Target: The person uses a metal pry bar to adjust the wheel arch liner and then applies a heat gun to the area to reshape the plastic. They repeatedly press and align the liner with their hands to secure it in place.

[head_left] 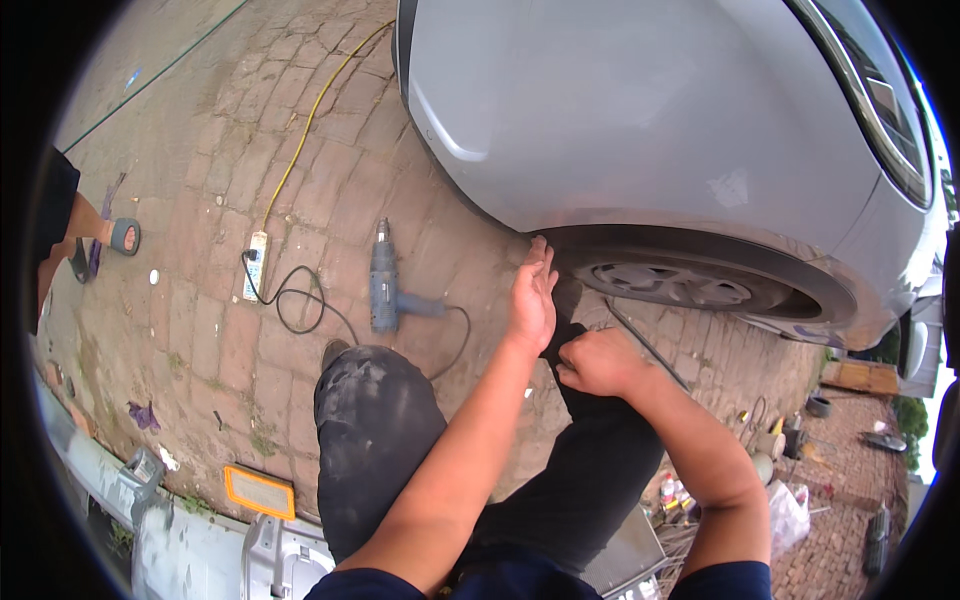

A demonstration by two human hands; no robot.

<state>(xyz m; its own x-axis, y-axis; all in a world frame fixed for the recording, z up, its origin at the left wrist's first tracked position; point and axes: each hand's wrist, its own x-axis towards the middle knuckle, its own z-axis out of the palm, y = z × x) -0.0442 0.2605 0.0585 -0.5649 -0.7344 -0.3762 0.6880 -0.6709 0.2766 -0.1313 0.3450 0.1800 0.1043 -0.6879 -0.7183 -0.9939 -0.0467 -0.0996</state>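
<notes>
My left hand (533, 305) is raised with its fingers stretched out, the fingertips at the lower edge of the silver car's (640, 120) body, by the front of the wheel arch. I cannot tell whether they touch it. My right hand (600, 362) is closed, its fingers curled in above my right trouser leg (600, 440); what they hold, if anything, is hidden. Just beyond my hands is the car's wheel (690, 285), under the dark arch trim (700, 245). A grey-blue heat gun (384, 285) with a metal nozzle lies on the paving left of my left hand.
A black cord loops beside a white power strip (256, 268), fed by a yellow cable (310, 120). Another person's foot in a sandal (125, 236) is at the far left. An orange-framed filter (260, 492) and pale car parts (190, 545) lie lower left; a plastic bag (788, 520) sits lower right.
</notes>
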